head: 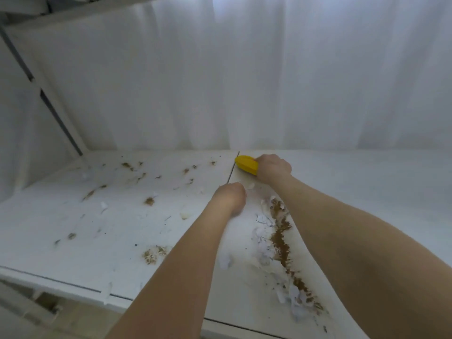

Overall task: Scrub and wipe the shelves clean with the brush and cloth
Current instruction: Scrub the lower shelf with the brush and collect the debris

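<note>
A white shelf is strewn with brown crumbs and torn paper scraps. My right hand grips a yellow brush near the back of the shelf, beside a dark seam between two boards. My left hand is blurred, its fingers curled downward just in front of the seam; whether it holds anything is hidden. A long trail of brown dirt and white paper bits runs between my forearms toward the front edge. No cloth is in view.
White fabric hangs behind the shelf. A slanted white frame post stands at the left rear corner. Scattered brown stains dot the left half. The shelf's front edge runs along the bottom left, with floor below.
</note>
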The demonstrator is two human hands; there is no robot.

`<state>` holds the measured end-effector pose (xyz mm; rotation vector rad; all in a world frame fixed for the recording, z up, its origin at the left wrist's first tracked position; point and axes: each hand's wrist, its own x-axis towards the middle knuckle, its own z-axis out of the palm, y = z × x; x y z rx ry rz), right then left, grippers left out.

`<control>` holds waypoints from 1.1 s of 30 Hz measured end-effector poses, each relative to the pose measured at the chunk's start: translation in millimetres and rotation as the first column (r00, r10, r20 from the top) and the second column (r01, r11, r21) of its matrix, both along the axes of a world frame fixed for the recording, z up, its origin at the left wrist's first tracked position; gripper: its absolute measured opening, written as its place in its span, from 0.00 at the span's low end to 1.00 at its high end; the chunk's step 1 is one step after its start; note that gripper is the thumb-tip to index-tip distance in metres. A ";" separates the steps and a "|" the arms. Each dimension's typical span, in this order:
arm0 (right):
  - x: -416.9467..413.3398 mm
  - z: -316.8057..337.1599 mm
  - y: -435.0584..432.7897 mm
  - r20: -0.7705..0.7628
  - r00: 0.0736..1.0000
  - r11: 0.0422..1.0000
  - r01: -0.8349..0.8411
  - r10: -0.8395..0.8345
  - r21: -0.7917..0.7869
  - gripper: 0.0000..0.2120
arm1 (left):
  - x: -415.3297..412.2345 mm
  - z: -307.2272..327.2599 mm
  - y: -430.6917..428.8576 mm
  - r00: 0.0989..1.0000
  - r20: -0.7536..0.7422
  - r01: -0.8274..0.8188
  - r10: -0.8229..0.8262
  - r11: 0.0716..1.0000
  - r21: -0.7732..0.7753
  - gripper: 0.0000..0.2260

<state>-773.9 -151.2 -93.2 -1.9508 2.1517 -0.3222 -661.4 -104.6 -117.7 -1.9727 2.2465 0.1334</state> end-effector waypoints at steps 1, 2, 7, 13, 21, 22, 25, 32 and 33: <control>-0.3 -0.8 6.8 -0.033 0.999 0.999 -0.037 0.037 -0.011 0.18 | -0.1 0.7 1.2 1.000 -0.004 0.001 -0.001 1.000 0.001 0.14; -1.5 -2.3 14.6 -0.064 0.995 0.997 -0.073 0.071 -0.021 0.19 | 0.4 2.0 2.5 1.000 -0.003 0.007 -0.007 1.000 0.004 0.13; -6.7 0.5 56.2 -0.145 0.975 0.985 -0.161 0.167 0.056 0.28 | 7.6 13.7 13.5 0.989 -0.122 -0.083 0.079 0.996 -0.032 0.12; -14.5 9.5 103.7 -0.157 0.947 0.956 -0.259 0.280 0.139 0.23 | 9.0 21.9 50.9 0.972 -0.136 -0.204 0.192 0.975 -0.084 0.13; -61.3 33.3 137.0 0.082 0.990 0.994 -0.112 0.111 0.006 0.19 | 27.0 39.1 77.7 0.968 -0.198 -0.160 0.150 0.987 -0.031 0.13; -68.2 32.4 136.2 0.100 0.995 0.999 -0.024 0.027 -0.032 0.16 | 27.1 38.4 80.7 0.974 -0.178 -0.135 0.137 0.991 0.025 0.12; -81.6 23.0 132.2 0.065 0.981 0.982 0.185 -0.183 -0.037 0.13 | 31.3 32.6 84.3 0.985 -0.126 -0.107 0.116 0.991 0.076 0.13; -53.0 8.4 140.5 -0.024 0.992 0.992 0.125 -0.125 0.008 0.12 | 26.4 31.4 89.9 0.993 -0.079 -0.077 0.084 0.994 0.078 0.14; -48.0 9.0 145.4 -0.048 0.995 0.996 0.083 -0.082 0.014 0.12 | 23.9 30.8 91.5 0.996 -0.058 -0.068 0.072 0.995 0.071 0.14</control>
